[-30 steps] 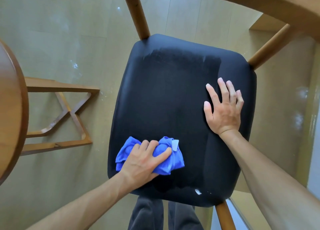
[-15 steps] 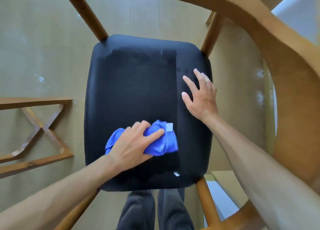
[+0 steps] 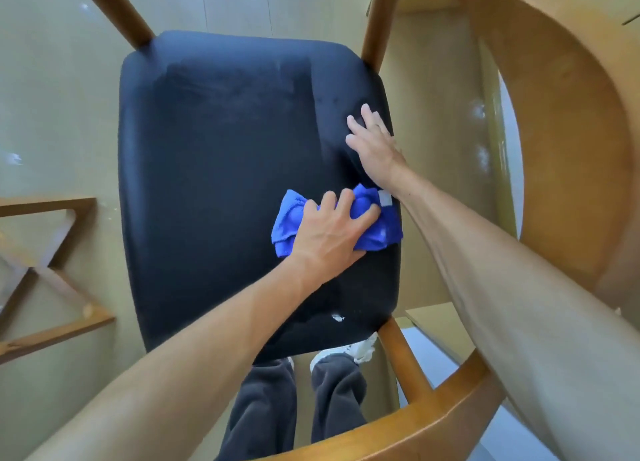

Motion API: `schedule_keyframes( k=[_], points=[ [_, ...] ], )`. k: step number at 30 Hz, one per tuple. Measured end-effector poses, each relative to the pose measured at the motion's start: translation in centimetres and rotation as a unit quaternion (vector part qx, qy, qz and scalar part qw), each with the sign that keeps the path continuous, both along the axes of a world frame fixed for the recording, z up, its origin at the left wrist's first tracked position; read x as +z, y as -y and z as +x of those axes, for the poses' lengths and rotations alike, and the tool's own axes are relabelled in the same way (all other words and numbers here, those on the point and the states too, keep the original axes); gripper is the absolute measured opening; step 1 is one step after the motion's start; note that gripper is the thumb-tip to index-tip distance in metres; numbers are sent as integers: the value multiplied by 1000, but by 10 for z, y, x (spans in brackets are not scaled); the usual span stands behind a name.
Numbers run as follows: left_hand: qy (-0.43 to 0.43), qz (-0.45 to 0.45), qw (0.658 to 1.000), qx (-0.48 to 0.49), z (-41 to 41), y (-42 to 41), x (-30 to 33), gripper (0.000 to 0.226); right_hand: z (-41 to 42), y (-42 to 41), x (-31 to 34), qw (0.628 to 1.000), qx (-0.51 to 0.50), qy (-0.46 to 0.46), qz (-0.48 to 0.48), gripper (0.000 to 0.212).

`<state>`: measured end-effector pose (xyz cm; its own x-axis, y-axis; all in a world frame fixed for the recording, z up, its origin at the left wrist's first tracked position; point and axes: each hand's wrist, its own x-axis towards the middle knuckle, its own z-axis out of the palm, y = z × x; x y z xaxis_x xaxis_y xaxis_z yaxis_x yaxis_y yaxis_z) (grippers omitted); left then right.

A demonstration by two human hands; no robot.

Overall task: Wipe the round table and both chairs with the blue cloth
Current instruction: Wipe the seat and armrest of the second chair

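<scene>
A person's left hand (image 3: 330,232) presses a bunched blue cloth (image 3: 374,225) onto a chair's black seat (image 3: 221,183) near its right edge, while the right hand (image 3: 372,141) lies flat just beyond it.

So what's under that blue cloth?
The blue cloth lies on the chair's black seat, with the left hand gripping it from above. The seat patch directly beneath is hidden.

A glossy beige floor (image 3: 62,89) is being lit brightly; what may be a wooden cross-braced base (image 3: 52,287) is being glimpsed left.
</scene>
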<state>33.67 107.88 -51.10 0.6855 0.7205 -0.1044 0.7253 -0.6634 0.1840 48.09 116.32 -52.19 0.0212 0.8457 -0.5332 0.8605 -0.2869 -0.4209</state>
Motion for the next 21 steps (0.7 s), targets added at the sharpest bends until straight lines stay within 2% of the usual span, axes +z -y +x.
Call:
schedule_keyframes(
  k=[3,5,11,14,18,21],
  points=[
    [25,-6,995,-93,-5,37,1,37,2,1,-1,1000,8,12,-2,40],
    [15,-12,988,-154,-13,49,1,39,4,1,0,1000,8,8,-10,43],
    [31,-16,967,-253,-49,72,5,32,5,-1,5,999,-35,-21,-25,51],
    [36,0,950,-311,-80,90,6,44,3,-1,6,999,-34,-13,-22,52],
    [1,-44,942,-333,-95,101,8,41,2,2,2,999,-39,-5,-18,53],
    [16,-93,943,-318,-101,96,9,59,-1,2,0,999,-40,-7,-16,54]
  ],
)
